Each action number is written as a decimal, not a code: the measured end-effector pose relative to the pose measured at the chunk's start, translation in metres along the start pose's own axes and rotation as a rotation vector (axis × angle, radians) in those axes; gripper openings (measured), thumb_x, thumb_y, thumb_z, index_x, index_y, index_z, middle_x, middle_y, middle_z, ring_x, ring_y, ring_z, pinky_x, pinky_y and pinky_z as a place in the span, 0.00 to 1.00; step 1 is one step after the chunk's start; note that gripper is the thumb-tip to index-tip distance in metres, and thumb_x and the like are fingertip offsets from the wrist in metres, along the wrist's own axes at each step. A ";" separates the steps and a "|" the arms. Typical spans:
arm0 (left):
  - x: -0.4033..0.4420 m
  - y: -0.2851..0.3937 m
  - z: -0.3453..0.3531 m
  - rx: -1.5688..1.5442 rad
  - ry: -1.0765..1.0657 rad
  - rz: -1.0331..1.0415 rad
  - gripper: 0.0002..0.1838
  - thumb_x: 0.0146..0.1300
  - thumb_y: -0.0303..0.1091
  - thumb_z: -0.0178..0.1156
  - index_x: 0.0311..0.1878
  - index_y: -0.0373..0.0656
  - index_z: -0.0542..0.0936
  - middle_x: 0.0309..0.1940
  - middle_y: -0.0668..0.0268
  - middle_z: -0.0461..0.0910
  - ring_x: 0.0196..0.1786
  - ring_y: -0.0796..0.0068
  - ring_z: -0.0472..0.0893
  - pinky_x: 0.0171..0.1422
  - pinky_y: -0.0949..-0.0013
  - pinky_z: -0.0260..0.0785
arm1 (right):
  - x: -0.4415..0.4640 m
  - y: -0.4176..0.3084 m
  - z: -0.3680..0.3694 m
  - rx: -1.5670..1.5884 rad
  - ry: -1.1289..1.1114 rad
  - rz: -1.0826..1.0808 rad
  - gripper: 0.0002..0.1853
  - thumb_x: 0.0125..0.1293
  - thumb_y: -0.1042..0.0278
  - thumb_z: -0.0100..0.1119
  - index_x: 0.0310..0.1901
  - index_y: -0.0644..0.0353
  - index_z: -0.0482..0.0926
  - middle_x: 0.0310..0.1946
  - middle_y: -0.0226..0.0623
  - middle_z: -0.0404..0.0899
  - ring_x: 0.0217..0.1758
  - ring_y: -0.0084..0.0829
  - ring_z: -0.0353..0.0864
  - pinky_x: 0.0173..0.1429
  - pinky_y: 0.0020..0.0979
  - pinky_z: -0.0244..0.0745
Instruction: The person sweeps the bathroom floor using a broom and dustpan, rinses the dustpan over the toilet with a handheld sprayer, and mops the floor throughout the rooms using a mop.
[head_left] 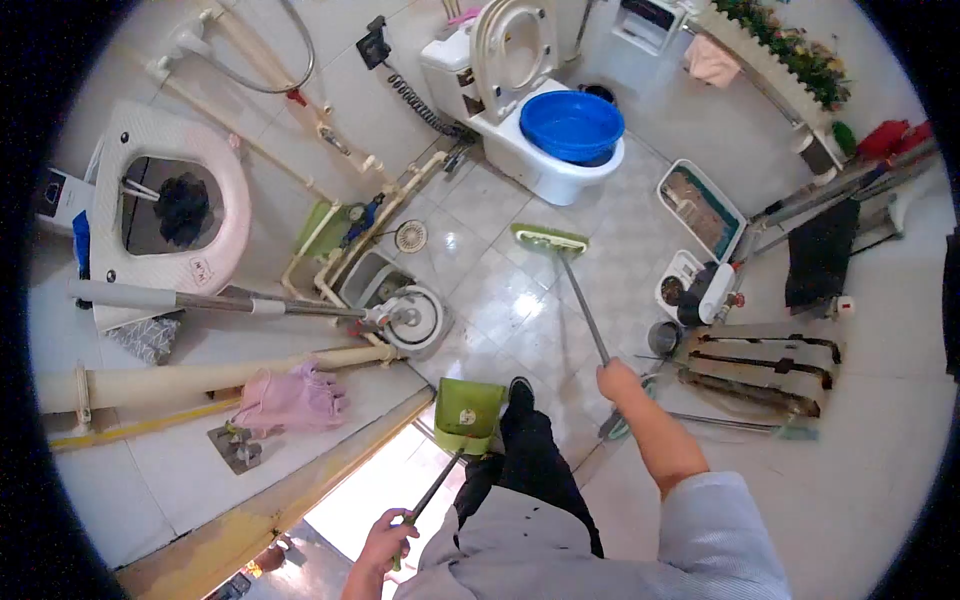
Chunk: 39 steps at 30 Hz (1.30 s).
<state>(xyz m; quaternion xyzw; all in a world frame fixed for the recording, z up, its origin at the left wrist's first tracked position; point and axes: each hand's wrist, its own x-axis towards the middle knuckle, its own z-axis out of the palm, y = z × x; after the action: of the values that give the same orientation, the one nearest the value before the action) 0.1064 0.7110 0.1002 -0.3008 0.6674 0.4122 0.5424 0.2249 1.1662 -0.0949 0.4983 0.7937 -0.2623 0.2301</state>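
Note:
My right hand (620,384) is wrapped round the grey pole of a broom; its green and white head (550,238) rests on the tiled floor in front of the toilet. At the lower left, my left hand (388,540) grips the dark handle of a green dustpan (468,412). The dustpan is beside my shoe, near the doorway. No debris can be made out in it.
A toilet (555,180) bears a blue basin (571,126). Left of the broom stand a mop bucket (412,320) and pipes. On the right are a litter tray (703,210), a pet feeder (690,288) and a metal cup (663,338).

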 end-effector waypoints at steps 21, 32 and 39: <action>-0.018 -0.082 -0.057 -0.006 -0.073 0.103 0.22 0.46 0.22 0.57 0.48 0.37 0.69 0.22 0.59 0.75 0.12 0.77 0.68 0.14 0.75 0.58 | -0.140 -0.047 0.012 -0.462 -0.289 -0.429 0.17 0.58 0.57 0.46 0.39 0.62 0.76 0.38 0.47 0.78 0.41 0.45 0.78 0.44 0.42 0.73; -0.014 -0.098 -0.068 0.193 -0.102 0.155 0.17 0.49 0.26 0.57 0.45 0.40 0.71 0.22 0.63 0.73 0.14 0.77 0.68 0.16 0.74 0.59 | -0.126 0.025 -0.002 -0.762 -0.162 -0.222 0.12 0.53 0.66 0.54 0.40 0.55 0.80 0.40 0.38 0.79 0.42 0.37 0.80 0.37 0.39 0.78; 0.012 -0.101 -0.084 0.204 -0.204 0.202 0.18 0.48 0.24 0.58 0.46 0.38 0.71 0.23 0.58 0.76 0.12 0.75 0.68 0.13 0.73 0.58 | -0.141 0.079 -0.027 -0.860 -0.023 -0.094 0.11 0.57 0.63 0.49 0.35 0.55 0.82 0.37 0.37 0.80 0.40 0.35 0.81 0.41 0.35 0.76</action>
<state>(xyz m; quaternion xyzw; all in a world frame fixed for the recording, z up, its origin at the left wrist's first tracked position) 0.1498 0.5895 0.0714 -0.1322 0.6741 0.4231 0.5908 0.3500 1.1183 -0.0009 0.3172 0.8500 0.0767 0.4135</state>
